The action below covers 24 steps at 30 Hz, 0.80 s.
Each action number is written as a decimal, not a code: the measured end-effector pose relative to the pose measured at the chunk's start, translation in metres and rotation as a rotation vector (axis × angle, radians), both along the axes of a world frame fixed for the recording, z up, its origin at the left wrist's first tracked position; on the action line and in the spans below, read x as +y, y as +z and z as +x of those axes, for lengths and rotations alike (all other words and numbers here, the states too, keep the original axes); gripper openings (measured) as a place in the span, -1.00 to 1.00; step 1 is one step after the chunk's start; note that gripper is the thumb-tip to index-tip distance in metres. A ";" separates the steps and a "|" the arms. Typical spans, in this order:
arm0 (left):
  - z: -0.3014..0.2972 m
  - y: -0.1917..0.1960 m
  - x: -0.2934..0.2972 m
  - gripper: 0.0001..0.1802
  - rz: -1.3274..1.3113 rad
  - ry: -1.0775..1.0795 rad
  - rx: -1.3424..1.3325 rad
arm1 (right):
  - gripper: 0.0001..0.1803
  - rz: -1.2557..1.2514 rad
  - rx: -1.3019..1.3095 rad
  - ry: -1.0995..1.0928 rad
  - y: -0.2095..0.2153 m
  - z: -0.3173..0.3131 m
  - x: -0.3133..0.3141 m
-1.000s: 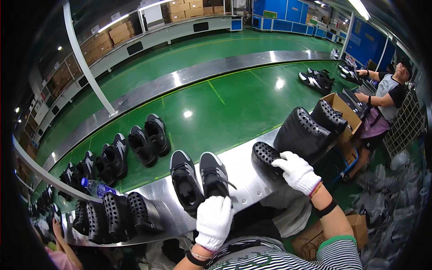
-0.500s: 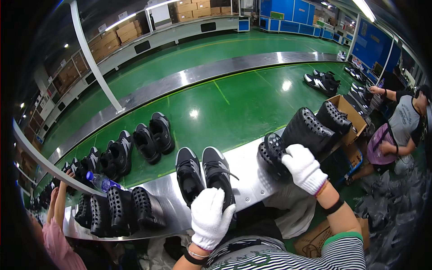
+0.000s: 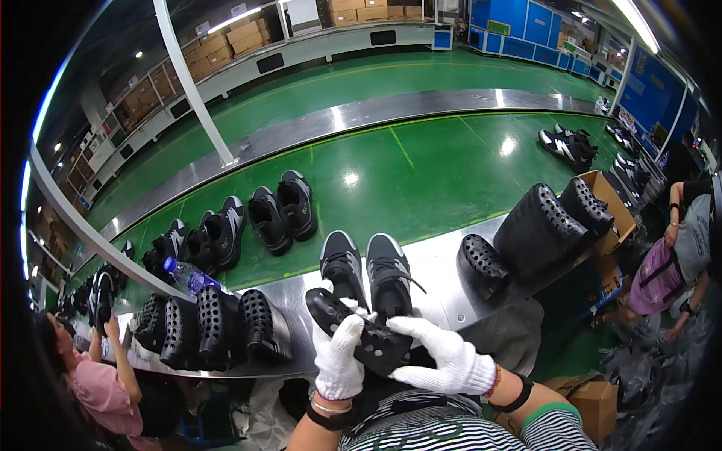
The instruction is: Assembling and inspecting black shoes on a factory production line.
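Note:
Both my hands wear white knit gloves and meet in front of my body, at the bench's near edge. My left hand (image 3: 338, 359) is closed round black plastic shoe inserts (image 3: 326, 308) dotted with round holes. My right hand (image 3: 445, 361) pinches the right-hand part of these inserts between thumb and fingers. The gloves partly hide them, so I cannot tell whether they are apart or still nested. Just beyond stand a left black-and-grey sneaker (image 3: 342, 263) and a right one (image 3: 389, 274), toes pointing away; the right one's strap sticks out sideways.
A short stack of inserts (image 3: 483, 263) stands to the right, with longer stacks (image 3: 541, 218) beside an open carton (image 3: 611, 207). More stacks (image 3: 216, 327) and a bottle (image 3: 192, 278) are at left. Sneakers (image 3: 282, 210) line the green surface. A co-worker (image 3: 101, 379) at left holds a shoe.
My right hand has come from the stack at right to my front, bringing inserts. My left hand has left the sneaker's heel and grips them too. The view has shifted left.

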State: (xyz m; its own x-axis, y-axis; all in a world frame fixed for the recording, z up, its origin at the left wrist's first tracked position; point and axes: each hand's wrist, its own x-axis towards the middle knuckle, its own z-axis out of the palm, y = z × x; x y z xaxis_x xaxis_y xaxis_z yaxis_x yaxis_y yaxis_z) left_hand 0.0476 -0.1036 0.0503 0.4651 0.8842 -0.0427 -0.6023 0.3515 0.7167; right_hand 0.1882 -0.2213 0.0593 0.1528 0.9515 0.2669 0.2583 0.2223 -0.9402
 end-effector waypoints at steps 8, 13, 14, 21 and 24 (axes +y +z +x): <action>0.017 -0.007 -0.002 -0.45 0.047 -0.127 0.185 | -0.46 0.024 0.092 -0.305 -0.018 0.002 0.008; 0.036 -0.014 0.046 -0.66 1.469 -0.147 0.851 | -0.58 -0.100 0.063 -0.549 0.013 0.046 -0.013; 0.044 -0.024 0.055 -0.72 1.657 -0.219 0.982 | -0.56 -0.107 -0.046 -0.564 0.009 0.053 -0.020; 0.064 -0.052 0.060 -0.48 1.674 0.033 1.479 | -0.53 -0.194 -0.166 -0.575 0.006 0.054 -0.034; 0.067 -0.036 0.060 -0.75 1.639 0.093 1.627 | -0.54 -0.184 -0.210 -0.545 0.005 0.060 -0.040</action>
State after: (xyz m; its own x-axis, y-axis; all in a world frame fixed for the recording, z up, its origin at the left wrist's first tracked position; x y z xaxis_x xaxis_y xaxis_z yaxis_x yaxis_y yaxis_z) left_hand 0.1149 -0.0435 0.0139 0.7665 0.5601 0.3142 0.5893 -0.8079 0.0025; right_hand 0.2479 -0.2608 0.0643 0.5924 0.7846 0.1830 0.4730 -0.1548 -0.8674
